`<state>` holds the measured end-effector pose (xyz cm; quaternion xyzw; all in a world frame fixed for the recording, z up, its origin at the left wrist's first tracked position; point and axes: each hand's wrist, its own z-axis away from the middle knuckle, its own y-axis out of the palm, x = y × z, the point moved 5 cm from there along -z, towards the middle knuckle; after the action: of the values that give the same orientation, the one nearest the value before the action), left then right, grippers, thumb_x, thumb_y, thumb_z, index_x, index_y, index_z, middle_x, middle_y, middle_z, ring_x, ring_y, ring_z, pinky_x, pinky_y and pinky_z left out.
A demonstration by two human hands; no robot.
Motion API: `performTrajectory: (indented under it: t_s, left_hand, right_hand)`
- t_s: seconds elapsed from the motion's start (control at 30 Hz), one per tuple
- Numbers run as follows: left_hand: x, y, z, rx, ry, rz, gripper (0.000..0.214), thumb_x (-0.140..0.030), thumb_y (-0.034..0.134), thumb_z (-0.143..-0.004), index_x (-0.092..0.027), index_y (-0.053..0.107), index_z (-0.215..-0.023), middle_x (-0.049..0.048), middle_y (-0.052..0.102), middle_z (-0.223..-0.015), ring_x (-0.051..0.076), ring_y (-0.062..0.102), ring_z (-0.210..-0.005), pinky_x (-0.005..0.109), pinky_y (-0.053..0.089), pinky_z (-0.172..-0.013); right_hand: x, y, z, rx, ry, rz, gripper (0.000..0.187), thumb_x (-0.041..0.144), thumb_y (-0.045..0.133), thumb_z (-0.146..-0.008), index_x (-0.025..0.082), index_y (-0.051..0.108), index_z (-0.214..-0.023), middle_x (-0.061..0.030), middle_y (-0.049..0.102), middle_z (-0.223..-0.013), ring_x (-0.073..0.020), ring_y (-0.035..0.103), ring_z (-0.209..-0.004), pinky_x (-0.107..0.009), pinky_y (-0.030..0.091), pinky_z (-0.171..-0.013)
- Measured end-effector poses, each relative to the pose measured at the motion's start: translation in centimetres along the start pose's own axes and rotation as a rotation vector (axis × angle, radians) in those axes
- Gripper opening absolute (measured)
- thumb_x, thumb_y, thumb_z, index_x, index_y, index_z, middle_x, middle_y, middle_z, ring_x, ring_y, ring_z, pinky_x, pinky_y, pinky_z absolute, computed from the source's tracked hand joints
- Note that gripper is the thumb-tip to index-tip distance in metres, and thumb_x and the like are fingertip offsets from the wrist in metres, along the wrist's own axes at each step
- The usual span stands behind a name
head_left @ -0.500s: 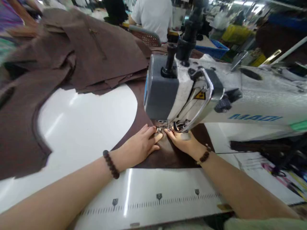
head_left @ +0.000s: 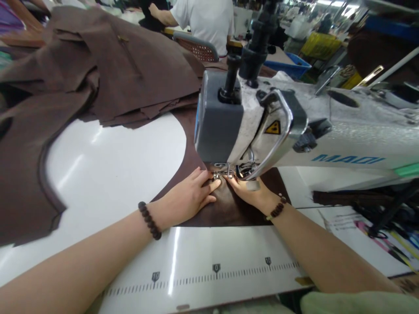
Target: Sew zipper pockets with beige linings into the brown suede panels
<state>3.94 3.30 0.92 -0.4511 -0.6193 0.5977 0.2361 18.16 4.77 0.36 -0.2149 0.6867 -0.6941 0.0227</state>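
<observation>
A dark brown piece of fabric [head_left: 229, 213] lies under the needle area of a white and grey sewing machine [head_left: 219, 120]. My left hand [head_left: 186, 194] rests flat on it, fingers stretched toward the presser foot [head_left: 216, 175]. On the other side of the foot, my right hand [head_left: 250, 192] lies on the same fabric with its index finger pointing at the foot. Part of that hand is hidden behind the machine's metal guard, but it appears flat and outstretched. Both hands press the fabric from above, close to the foot.
A heap of brown fabric pieces [head_left: 140, 74] covers the table's back left. The white tabletop [head_left: 121, 165] carries a printed scale along its front edge. Scissors and small tools [head_left: 379, 231] lie at the right. A person in a white shirt [head_left: 209, 22] sits beyond the machine.
Both hands keep nearly the same place beside the presser foot. A metal lever and thread behind the machine's guard have shifted downward. The seated person's forearm now shows, and the view has moved slightly.
</observation>
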Motion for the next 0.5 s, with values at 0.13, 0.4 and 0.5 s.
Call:
performTrajectory:
  t_s: [0.13,0.4,0.5]
  left_hand:
    - [0.1,-0.1,0.0,-0.015,0.06,-0.019,0.042,-0.035,0.036,-0.094,-0.008,0.049,-0.123,0.0169,0.045,-0.119,0.03,0.037,-0.12,0.046,0.038,-0.1]
    - [1.5,-1.5,1.3,0.01,0.098,-0.089,0.033,-0.027,0.035,-0.095,-0.013,0.055,-0.117,0.0131,0.051,-0.121,0.024,0.046,-0.115,0.043,0.038,-0.101]
    - [0.7,-2.3,1.6,-0.027,0.001,-0.054,0.032,-0.026,0.036,-0.095,-0.012,0.057,-0.114,0.0121,0.053,-0.119,0.022,0.051,-0.108,0.037,0.045,-0.095]
  right_hand:
    - [-1.9,-1.0,-0.6,0.022,0.045,0.028,0.026,0.019,0.042,-0.085,0.015,0.068,-0.085,-0.0088,0.068,-0.092,-0.0185,0.062,-0.087,-0.028,0.046,-0.079]
    - [-0.2,-2.1,5.8,0.055,0.114,0.388,0.041,0.036,0.045,-0.089,0.006,0.058,-0.114,-0.0217,0.053,-0.122,-0.0299,0.049,-0.116,-0.047,0.032,-0.1]
    - [3.1,-1.8,9.6,0.124,0.136,0.423,0.048,0.038,0.048,-0.087,0.005,0.054,-0.121,-0.0249,0.055,-0.118,-0.0313,0.056,-0.107,-0.045,0.04,-0.093]
